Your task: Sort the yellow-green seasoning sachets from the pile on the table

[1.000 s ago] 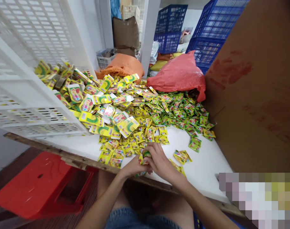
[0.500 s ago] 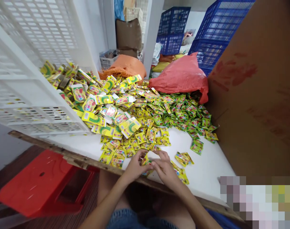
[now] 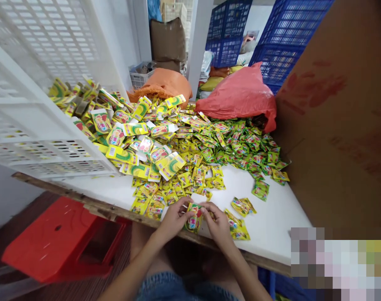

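Note:
Between both hands, at the table's front edge, is a small printed carton (image 3: pixel 194 216) in yellow and green with a white flap standing up at its top. My left hand (image 3: pixel 177 216) pinches its left side, and my right hand (image 3: pixel 213 216) has its fingers closed at the upper right side. Just right of my right hand lie yellow sachets (image 3: pixel 239 228), with a couple more a little behind. A heap of yellow sachets (image 3: pixel 170 196) spreads behind and left of my left hand. What is inside the carton is hidden.
Many flat cartons (image 3: pixel 127 129) spill from a white crate (image 3: pixel 52 108) on the left. Green sachets (image 3: pixel 240 144) are piled below a red sack (image 3: pixel 237 98), near an orange sack (image 3: pixel 165 85). A cardboard wall (image 3: pixel 328 125) bounds the right; a red stool (image 3: pixel 52 242) stands lower left.
The carton has turned so its printed front faces up, its white flap now pointing away from me. My right hand has shifted from over its top to its right side.

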Demonstrator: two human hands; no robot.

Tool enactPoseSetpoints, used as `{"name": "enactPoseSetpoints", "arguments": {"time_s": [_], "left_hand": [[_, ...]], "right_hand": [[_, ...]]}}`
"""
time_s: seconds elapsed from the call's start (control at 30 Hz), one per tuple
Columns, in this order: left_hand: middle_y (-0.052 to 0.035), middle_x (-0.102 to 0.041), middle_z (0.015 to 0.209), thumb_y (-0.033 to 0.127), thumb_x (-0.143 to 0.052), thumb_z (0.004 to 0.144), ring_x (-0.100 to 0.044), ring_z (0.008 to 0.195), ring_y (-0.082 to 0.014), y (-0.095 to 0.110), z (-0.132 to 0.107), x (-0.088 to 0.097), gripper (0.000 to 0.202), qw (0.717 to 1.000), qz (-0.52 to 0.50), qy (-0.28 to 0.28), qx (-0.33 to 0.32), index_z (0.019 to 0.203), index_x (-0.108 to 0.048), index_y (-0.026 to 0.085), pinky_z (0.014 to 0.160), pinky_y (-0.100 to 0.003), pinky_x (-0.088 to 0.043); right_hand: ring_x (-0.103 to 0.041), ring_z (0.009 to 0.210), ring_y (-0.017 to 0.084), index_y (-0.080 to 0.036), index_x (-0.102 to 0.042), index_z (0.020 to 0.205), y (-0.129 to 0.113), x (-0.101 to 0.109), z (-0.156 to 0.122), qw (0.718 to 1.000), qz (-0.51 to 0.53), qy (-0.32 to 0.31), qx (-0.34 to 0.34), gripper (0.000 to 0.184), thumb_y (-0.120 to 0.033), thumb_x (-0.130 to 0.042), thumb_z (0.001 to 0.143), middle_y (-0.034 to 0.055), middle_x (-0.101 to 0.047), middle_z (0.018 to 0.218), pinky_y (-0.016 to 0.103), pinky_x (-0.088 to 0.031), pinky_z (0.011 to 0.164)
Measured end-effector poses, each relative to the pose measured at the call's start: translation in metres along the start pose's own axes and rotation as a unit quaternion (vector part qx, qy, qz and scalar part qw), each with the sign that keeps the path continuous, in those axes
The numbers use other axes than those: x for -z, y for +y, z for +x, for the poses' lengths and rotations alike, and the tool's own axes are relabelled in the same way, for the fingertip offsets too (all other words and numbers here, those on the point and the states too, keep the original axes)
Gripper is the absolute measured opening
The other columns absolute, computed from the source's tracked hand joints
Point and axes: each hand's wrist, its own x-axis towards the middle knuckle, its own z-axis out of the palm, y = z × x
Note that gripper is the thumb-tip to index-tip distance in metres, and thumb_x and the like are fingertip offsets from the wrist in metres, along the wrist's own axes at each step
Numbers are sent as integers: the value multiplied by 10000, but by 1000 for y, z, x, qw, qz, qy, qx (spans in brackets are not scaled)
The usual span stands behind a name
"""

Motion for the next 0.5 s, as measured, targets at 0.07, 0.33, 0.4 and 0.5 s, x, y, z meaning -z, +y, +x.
{"name": "enactPoseSetpoints", "arguments": {"time_s": [0.07, 0.33, 0.4, 0.5], "left_hand": [[-47, -597, 939, 303, -578, 767, -580, 819, -162, 0, 1, 1, 216, 1000, 14, 8, -21, 947, -547, 186, 708, -259, -466], [-75, -626, 1008, 252, -559, 784, -551, 1006, -196, 9, 1, 0, 181, 996, 8, 35, -80, 948, -603, 189, 922, -345, -398], [-74, -638, 965, 258, -562, 778, -563, 971, -199, 11, 2, -1, 129, 995, 24, 42, -85, 860, -627, 182, 896, -338, -415], [-64, -644, 932, 241, -542, 784, -574, 928, -191, 14, 2, -6, 118, 994, 31, 62, -83, 841, -629, 184, 868, -327, -428]], "right_hand": [[-571, 896, 199, -201, -644, 867, -2, -1, 4, 1000, -9, -7, 24, 185, -295, -488, 841, 49, -630, 888, 346, -436, 825], [-563, 916, 189, -232, -607, 998, -6, -6, 3, 999, -6, -2, 48, 197, -276, -501, 839, 50, -618, 948, 350, -452, 810], [-559, 936, 199, -231, -637, 933, -11, -3, 1, 998, -26, -19, 56, 166, -279, -515, 832, 53, -620, 956, 361, -444, 828], [-564, 931, 197, -224, -634, 938, -16, -1, -1, 998, -39, -2, 48, 173, -272, -499, 840, 55, -624, 952, 356, -441, 833]]}}
